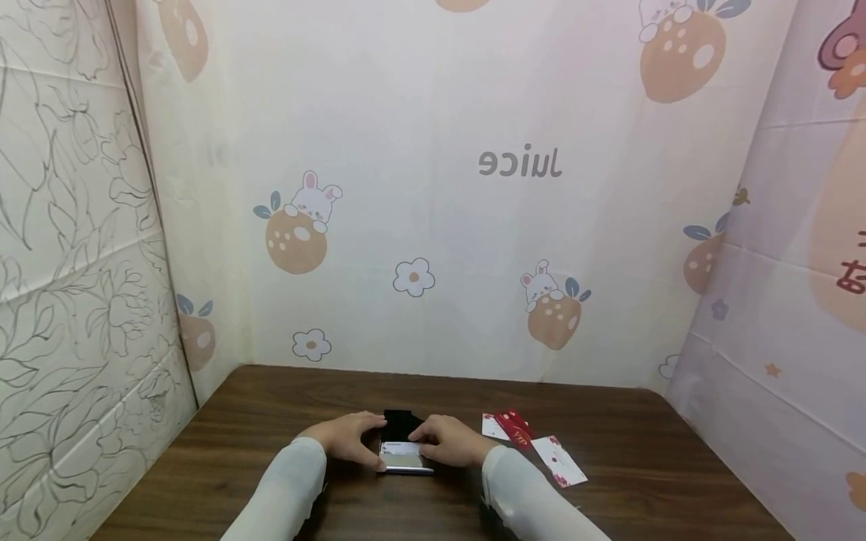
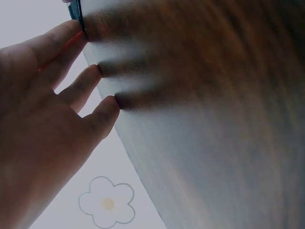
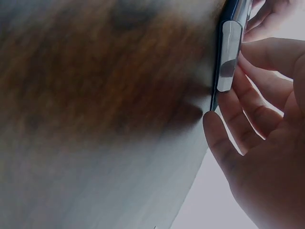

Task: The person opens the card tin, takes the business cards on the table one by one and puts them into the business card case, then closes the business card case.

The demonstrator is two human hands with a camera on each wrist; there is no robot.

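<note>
A silver card case (image 1: 406,470) lies on the table, its black-lined lid (image 1: 399,425) folded back away from me. A pale printed card (image 1: 398,448) shows inside it. My left hand (image 1: 348,438) holds the case at its left side, thumb at the near corner and forefinger by the lid; its other fingers (image 2: 107,114) touch the table. Over the right side reaches my right hand (image 1: 455,442), thumb and fingertips on the card and lid area. The right wrist view shows the case's metal end (image 3: 230,52) beside the right thumb and slightly bent fingers (image 3: 221,136).
Right of the hands lie a red VIP card (image 1: 517,432), a white card (image 1: 494,427) partly under it, and another white card with red flowers (image 1: 560,460). The wooden table (image 1: 629,443) meets a printed curtain (image 1: 433,210) behind and at the sides.
</note>
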